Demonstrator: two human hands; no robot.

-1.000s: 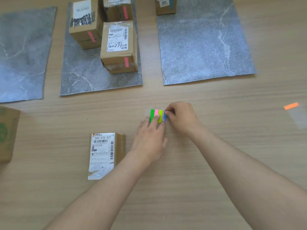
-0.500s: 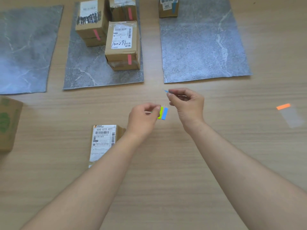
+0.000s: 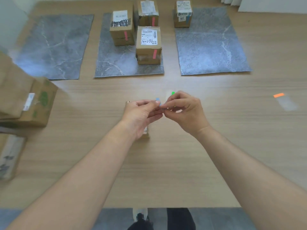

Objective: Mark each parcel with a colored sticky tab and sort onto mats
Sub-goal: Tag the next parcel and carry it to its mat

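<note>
Both hands have come together since half a second ago, and the view has pulled back, so the whole row of mats now shows. Left hand (image 3: 141, 113) and right hand (image 3: 184, 108) meet fingertip to fingertip above the counter (image 3: 216, 146). Left grip is pinched shut on a blue tab (image 3: 157, 100). Right grip is closed on the tab pad (image 3: 172, 94), of which only a green edge pokes out above the knuckles (blurred, hard to read more). A parcel (image 3: 144, 133) lies under the left hand, mostly hidden by it.

Three grey mats lie side by side at the far end: left mat (image 3: 49, 47), middle mat (image 3: 116, 63), right mat (image 3: 216, 47). Middle mat holds three boxes, each with a pink tab: front box (image 3: 148, 45), back-left box (image 3: 122, 29), back box (image 3: 147, 14). One box (image 3: 182, 14) with a blue tab sits on the far left corner of the right mat.

More cartons (image 3: 28, 103) are piled at the left edge of the counter. An orange tab (image 3: 279, 95) on a clear sheet lies well to the right, apart from the hands.
</note>
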